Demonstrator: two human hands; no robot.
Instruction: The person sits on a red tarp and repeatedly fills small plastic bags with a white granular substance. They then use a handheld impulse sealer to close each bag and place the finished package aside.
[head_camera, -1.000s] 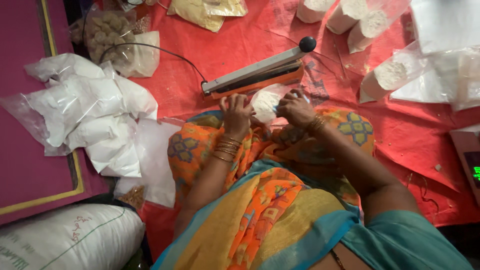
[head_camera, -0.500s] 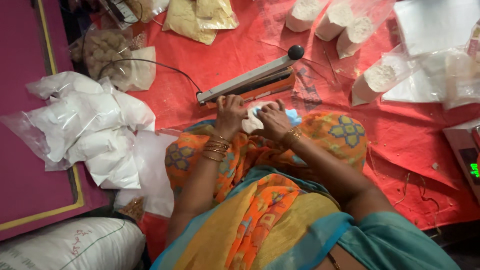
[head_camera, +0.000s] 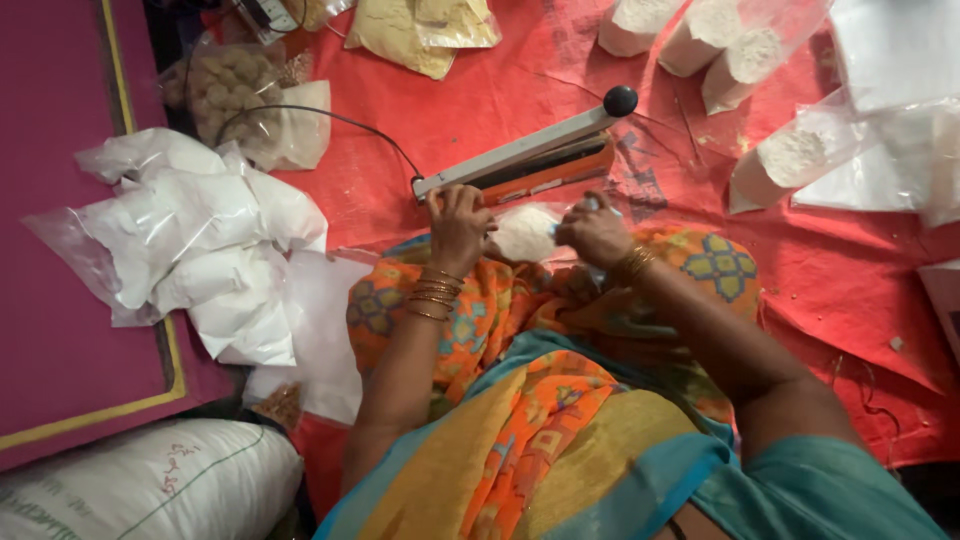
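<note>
Hands: left hand (head_camera: 458, 222) and right hand (head_camera: 594, 230) both pinch small powder bag (head_camera: 525, 232) on lap, mouth just beside heat sealer (head_camera: 520, 162) | sealer arm raised, bag judged unsealed | finished bags pile (head_camera: 195, 240) left | open filled bags (head_camera: 740, 60) far right, left to do

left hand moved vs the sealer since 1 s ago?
Yes. The left hand has gone up the frame from the white powder bag to touch the near edge of the heat sealer.
</note>
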